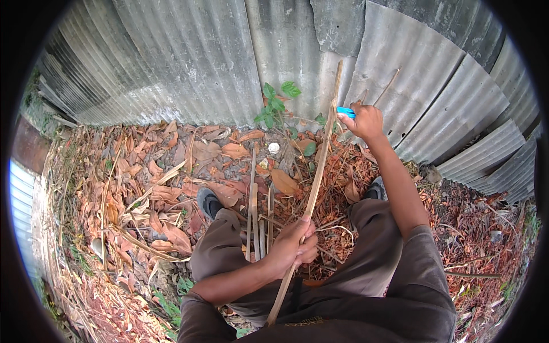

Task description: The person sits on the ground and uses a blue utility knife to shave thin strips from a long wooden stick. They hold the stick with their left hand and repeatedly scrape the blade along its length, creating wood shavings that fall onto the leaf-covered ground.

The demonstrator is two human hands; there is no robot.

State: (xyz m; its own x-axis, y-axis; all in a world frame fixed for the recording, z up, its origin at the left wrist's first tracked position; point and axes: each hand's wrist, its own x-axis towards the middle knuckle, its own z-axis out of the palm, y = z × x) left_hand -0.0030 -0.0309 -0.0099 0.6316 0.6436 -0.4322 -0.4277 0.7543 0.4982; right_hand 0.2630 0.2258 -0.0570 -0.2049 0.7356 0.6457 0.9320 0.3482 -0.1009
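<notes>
A long, pale brown wooden stick (318, 177) slants from my lap up toward the metal wall. My left hand (294, 246) is closed round its lower part, above my thighs. Near the stick's far end, my right hand (366, 121) grips a small bright blue tool (346, 112) that meets the stick's right side. Fingers and stick hide much of the tool, so I cannot make out its kind. Between my legs several more wooden sticks (252, 200) lie side by side, their near ends hidden behind my left forearm.
A corrugated metal wall (189, 63) stands close ahead, with a small green plant (274, 107) at its foot. Dry brown leaves (166, 194) cover the ground. My shoes (209, 204) rest on either side of the sticks. A round white object (274, 148) lies near the wall.
</notes>
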